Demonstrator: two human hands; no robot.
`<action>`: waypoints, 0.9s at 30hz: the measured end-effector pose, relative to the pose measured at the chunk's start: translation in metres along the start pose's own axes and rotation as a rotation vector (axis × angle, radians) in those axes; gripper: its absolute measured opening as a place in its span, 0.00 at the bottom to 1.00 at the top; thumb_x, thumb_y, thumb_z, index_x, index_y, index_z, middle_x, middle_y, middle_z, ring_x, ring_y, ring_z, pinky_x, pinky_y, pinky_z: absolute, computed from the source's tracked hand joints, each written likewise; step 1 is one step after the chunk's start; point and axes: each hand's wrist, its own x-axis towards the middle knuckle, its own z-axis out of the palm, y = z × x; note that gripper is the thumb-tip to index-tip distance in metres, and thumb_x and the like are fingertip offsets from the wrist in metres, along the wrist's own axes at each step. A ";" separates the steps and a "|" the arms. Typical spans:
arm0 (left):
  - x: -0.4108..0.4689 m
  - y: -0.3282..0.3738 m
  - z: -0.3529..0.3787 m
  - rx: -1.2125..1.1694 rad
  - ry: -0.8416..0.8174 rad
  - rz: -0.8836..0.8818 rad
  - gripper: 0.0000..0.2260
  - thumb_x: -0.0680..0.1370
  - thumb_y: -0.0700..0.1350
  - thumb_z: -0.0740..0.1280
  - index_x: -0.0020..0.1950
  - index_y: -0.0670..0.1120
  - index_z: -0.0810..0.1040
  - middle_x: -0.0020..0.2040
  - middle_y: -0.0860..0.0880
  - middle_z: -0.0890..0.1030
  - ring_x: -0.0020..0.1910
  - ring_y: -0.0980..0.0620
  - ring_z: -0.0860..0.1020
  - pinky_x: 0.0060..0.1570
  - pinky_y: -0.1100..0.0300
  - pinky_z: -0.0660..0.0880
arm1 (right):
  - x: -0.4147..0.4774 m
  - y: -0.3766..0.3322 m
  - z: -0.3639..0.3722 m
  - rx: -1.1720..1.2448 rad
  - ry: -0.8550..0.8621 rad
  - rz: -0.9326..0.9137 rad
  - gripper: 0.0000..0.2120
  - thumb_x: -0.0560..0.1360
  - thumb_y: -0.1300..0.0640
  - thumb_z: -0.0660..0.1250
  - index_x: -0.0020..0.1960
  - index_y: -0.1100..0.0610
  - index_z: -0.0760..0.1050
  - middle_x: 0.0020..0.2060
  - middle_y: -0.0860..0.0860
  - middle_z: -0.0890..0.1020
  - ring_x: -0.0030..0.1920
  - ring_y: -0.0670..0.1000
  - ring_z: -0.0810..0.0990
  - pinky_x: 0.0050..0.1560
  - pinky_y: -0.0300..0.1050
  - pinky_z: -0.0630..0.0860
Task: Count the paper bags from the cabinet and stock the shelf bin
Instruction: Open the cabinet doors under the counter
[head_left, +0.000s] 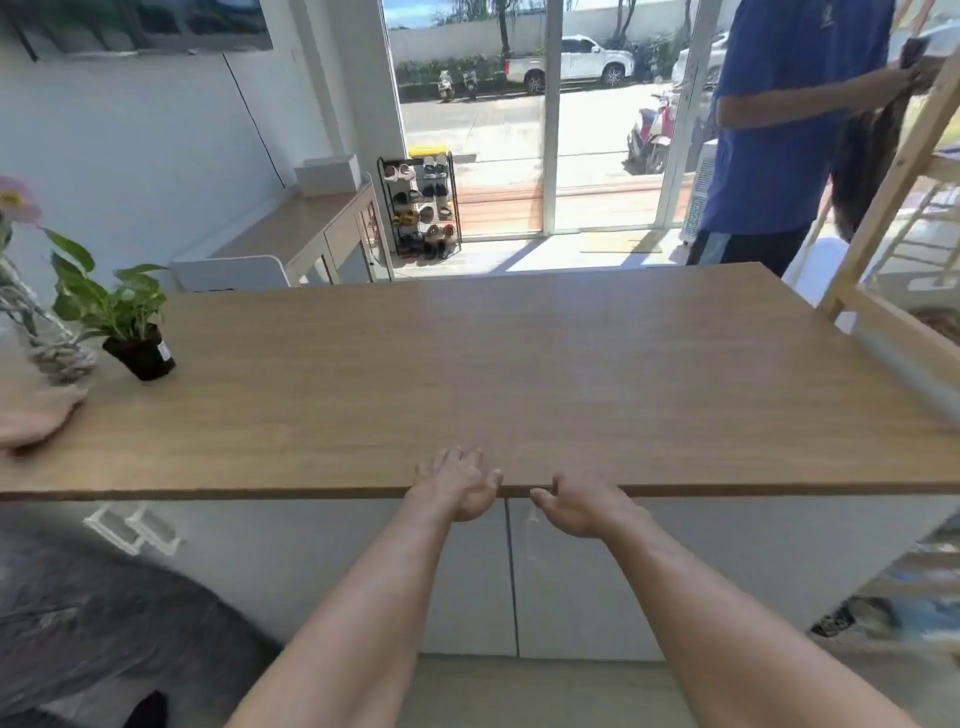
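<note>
**Head view, opening stage of the task.** My left hand (457, 488) and right hand (579, 506) reach to the near edge of the long brown wood-grain countertop (519, 364). They sit just above the seam of the flat-fronted white cabinet (363, 571) beneath it. The left hand is released, its fingers stretched loosely over the edge. The right hand is loosely curled and grasps nothing. Whether either one touches the edge, I cannot tell.

**Progress.** I judge that nothing is done yet. Both doors are closed, so the paper bags, presumably inside, are out of sight. Opening, counting and stocking all remain. The pale wooden shelf frame (883, 182) stands at the far right, and I cannot make out a bin on it.

**Count.**
- Cabinet doors: two.
- Paper bags visible: none.
- Green potted plant in a black pot (140, 353): one, far left on the countertop.
- Black wire shoe rack (421, 208): one, by the glass doors.
- Person in a blue shirt (779, 130): one, far right.
- Someone else's hand (36, 415): one, resting at the left edge.
</note>
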 end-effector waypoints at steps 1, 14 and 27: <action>0.001 -0.003 0.003 0.017 -0.010 0.006 0.28 0.81 0.60 0.49 0.78 0.48 0.55 0.79 0.44 0.55 0.78 0.45 0.54 0.75 0.46 0.53 | 0.002 0.000 0.006 -0.011 -0.027 0.014 0.25 0.79 0.42 0.56 0.64 0.60 0.74 0.64 0.59 0.77 0.65 0.59 0.74 0.60 0.49 0.71; 0.000 -0.024 0.041 -0.026 0.068 0.066 0.27 0.81 0.59 0.52 0.78 0.53 0.54 0.80 0.47 0.52 0.78 0.46 0.51 0.75 0.46 0.51 | 0.041 0.004 0.089 0.380 -0.186 0.248 0.23 0.81 0.47 0.50 0.68 0.62 0.65 0.55 0.61 0.78 0.57 0.61 0.79 0.51 0.47 0.74; -0.016 -0.029 0.049 -0.042 0.258 0.121 0.26 0.80 0.55 0.57 0.76 0.48 0.61 0.75 0.47 0.64 0.74 0.47 0.61 0.73 0.50 0.56 | 0.002 0.010 0.108 0.639 -0.159 0.247 0.19 0.83 0.48 0.50 0.65 0.59 0.67 0.42 0.54 0.75 0.49 0.56 0.78 0.38 0.43 0.73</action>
